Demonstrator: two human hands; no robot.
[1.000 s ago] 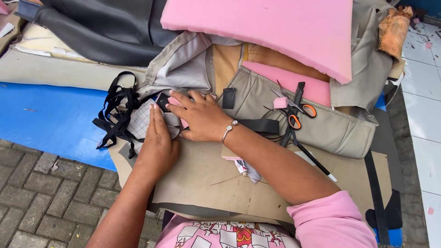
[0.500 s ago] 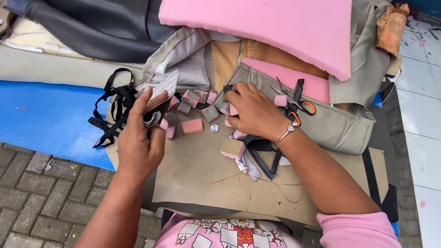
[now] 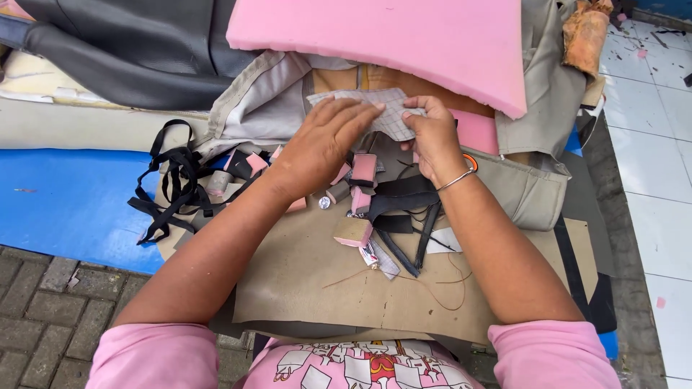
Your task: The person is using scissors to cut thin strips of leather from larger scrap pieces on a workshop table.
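Head view has us looking down on both our hands, which hold one small scrap of pale checked fabric [image 3: 386, 114] between them, lifted just above the work pile. Our left hand [image 3: 324, 144] lies with its fingers stretched flat over the left part of the scrap; our right hand [image 3: 432, 137], with a thin metal bangle [image 3: 458, 179] at the wrist, pinches the right edge between thumb and fingertips. Both hands are closed on the scrap, not resting loose.

We judge that we are at the step of spreading and sizing up this piece: it is held taut and flat. Going on with it calls for keeping both edges pinched so the scrap stays square, and for a free spot among the offcuts.

Below the hands, small pink foam blocks [image 3: 364, 167] lie scattered on a tan fabric sheet [image 3: 303, 281], one tan-faced block [image 3: 352, 230] nearest us, with black strips [image 3: 404, 198] crossing them. A tangle of black webbing straps [image 3: 176, 184] lies to the left, partly on a blue mat [image 3: 65, 194]. A large pink foam slab [image 3: 389, 36] leans over a beige seat cover [image 3: 522, 191] behind the hands.

We see no box, tray or bin here; everything lies loose on the sheet.
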